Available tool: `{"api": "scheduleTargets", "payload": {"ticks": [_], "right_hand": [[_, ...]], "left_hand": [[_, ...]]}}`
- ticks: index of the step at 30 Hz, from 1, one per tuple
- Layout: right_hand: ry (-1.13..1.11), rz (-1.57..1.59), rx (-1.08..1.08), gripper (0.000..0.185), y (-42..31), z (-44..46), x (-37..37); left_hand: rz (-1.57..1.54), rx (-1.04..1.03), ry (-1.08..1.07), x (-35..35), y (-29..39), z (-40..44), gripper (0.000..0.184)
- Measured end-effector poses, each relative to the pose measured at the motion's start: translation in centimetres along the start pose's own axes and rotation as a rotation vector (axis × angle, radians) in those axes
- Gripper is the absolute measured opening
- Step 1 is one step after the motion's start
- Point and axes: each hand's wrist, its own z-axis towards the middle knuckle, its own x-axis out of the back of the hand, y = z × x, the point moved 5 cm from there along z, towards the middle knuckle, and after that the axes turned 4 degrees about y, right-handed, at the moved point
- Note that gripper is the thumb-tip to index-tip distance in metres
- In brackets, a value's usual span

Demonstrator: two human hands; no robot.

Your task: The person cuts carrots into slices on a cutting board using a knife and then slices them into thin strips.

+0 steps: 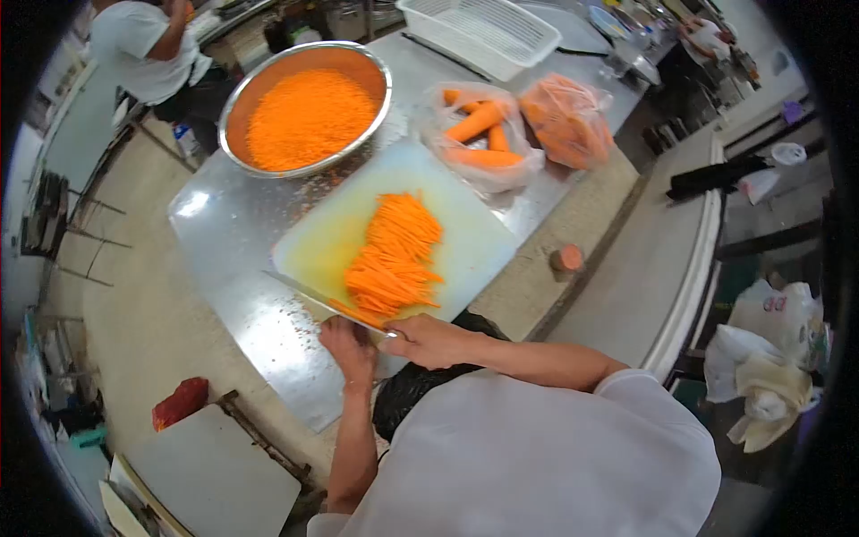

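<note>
My right hand (428, 341) is closed round the handle of a kitchen knife (313, 294), whose blade reaches left along the near edge of a pale cutting board (470, 219). My left hand (350, 347) is beside the blade on its near side, fingers curled down; what lies under them is hidden. Just beyond the blade, thin carrot pieces (356, 311) lie along it. A pile of shredded carrot (395, 251) covers the middle of the board.
A metal bowl (386, 98) of shredded carrot stands beyond the board on the steel table (215, 224). Bagged whole carrots (483, 134), another orange-filled bag (565, 121) and a white basket (479, 36) stand at the back. A person (148, 49) is at far left.
</note>
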Motion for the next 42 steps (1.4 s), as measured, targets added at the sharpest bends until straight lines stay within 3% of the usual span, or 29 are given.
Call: {"api": "scheduleTargets", "payload": {"ticks": [7,13,16,23,30,33,42], "right_hand": [[0.003,-0.033,-0.004,0.044,1.5,1.0,-0.5],[-0.006,-0.064,-0.024,0.046,-0.1,0.1,-0.1],[0.035,-0.087,0.066,0.046,1.6,1.3,-0.4],[-0.029,-0.079,-0.013,0.046,1.9,0.9,-0.2],[-0.063,-0.110,-0.019,0.050,2.5,1.4,-0.1],[-0.077,-0.040,-0.041,0.038,0.9,0.0,0.1],[-0.149,-0.090,0.039,0.037,2.5,1.0,0.7]], "left_hand": [[0.025,0.027,-0.030,0.9,1.0,-0.1,0.034],[0.023,-0.055,0.087,0.7,0.9,-0.4,0.028],[0.048,-0.030,0.049,0.6,1.0,-0.4,0.026],[0.086,-0.019,0.100,0.3,0.9,-0.8,0.021],[0.065,-0.056,0.152,0.7,1.0,-1.1,0.027],[0.072,-0.046,0.166,0.8,1.3,-0.9,0.026],[0.166,-0.040,0.189,0.7,1.8,-1.0,0.021]]}}
